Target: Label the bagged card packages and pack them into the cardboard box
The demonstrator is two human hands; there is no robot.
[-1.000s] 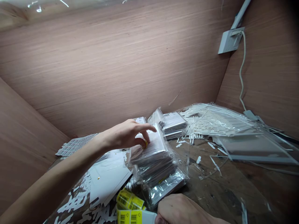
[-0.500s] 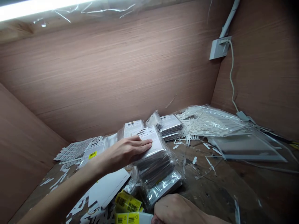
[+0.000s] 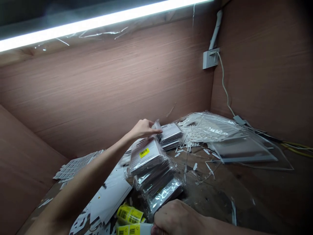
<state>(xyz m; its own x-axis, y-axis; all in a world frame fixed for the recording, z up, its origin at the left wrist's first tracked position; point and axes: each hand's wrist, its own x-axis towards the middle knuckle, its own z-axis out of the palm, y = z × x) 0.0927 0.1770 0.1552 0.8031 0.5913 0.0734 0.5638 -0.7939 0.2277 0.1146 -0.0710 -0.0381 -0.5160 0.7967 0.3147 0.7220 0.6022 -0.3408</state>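
My left hand [image 3: 144, 129] reaches to the back, its thumb and fingers closed around the edge of a clear-wrapped packet [image 3: 157, 125] that stands tilted. Below it, a leaning stack of flat packets in clear film [image 3: 151, 176] rises from the bench. On its top packet [image 3: 146, 161] sits a yellow barcode label [image 3: 144, 152]. In front of the stack my right hand [image 3: 176, 217] is closed on the end of a strip of yellow barcode labels [image 3: 129, 229]. Another curled part of the labels [image 3: 130, 213] lies just behind. My left forearm hides things at the left.
Another packet stack [image 3: 171, 132] stands behind. Clear bags with white strips [image 3: 207, 127] lie at the back right. White sheets [image 3: 110, 189] and paper scraps [image 3: 81, 222] cover the left front; printed label sheets [image 3: 75, 166] lie farther back. A cable [image 3: 223, 81] hangs from a wall socket [image 3: 210, 59].
My left hand has lifted off the front stack and moved back to the tilted packet. A yellow label now shows on the uncovered top packet. The camera view has tilted up.
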